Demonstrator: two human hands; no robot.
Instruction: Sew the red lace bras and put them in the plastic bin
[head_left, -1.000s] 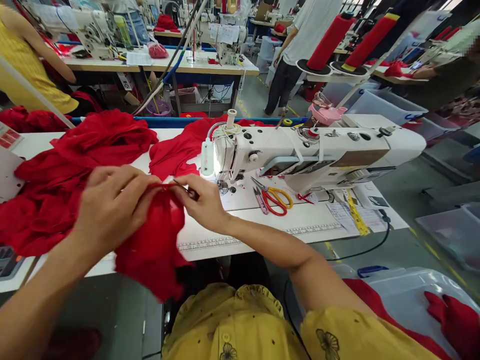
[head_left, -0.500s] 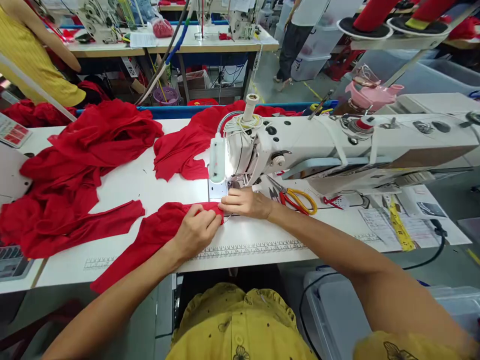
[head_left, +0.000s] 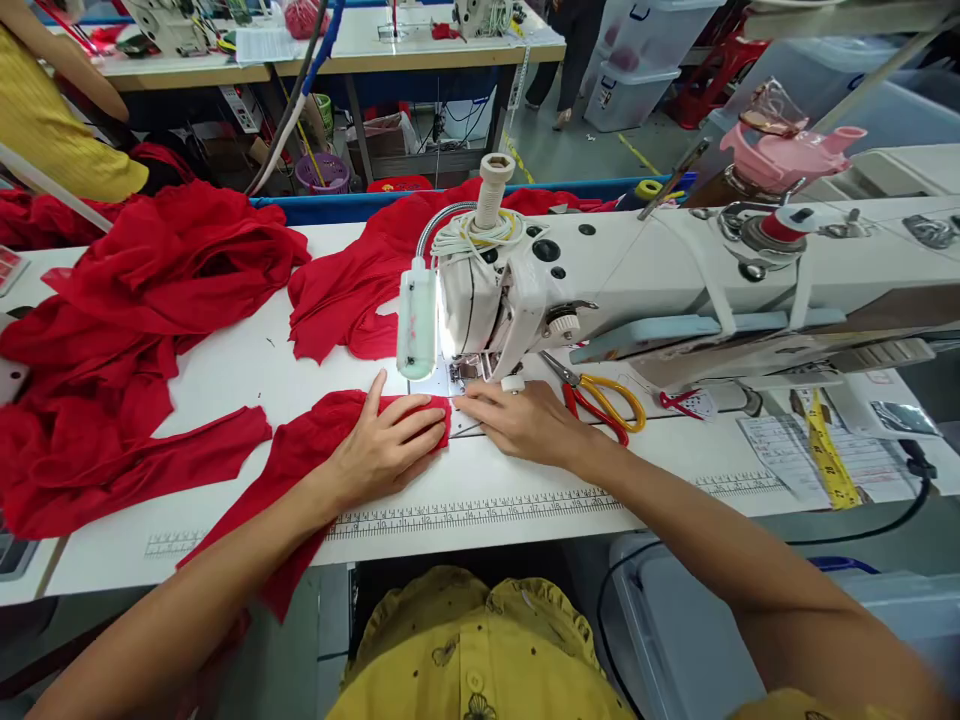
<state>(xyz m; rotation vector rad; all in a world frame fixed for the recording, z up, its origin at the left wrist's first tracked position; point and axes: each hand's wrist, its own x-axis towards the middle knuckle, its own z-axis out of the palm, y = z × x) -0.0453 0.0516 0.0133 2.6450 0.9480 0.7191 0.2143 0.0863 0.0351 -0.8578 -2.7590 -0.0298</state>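
Left hand (head_left: 381, 448) lies flat, spread over red fabric (head_left: 304, 440); right hand (head_left: 529, 420), its grip unclear, rests by a white sewing machine's (head_left: 637, 255) presser foot (head_left: 466, 371).

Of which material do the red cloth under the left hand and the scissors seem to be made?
The red cloth: thin, matt fabric, as its soft folds suggest; fibre unclear.
The scissors: grey blades with a metallic sheen, probably steel; smooth red and yellow handles, evenly coloured, perhaps plastic or coated metal.
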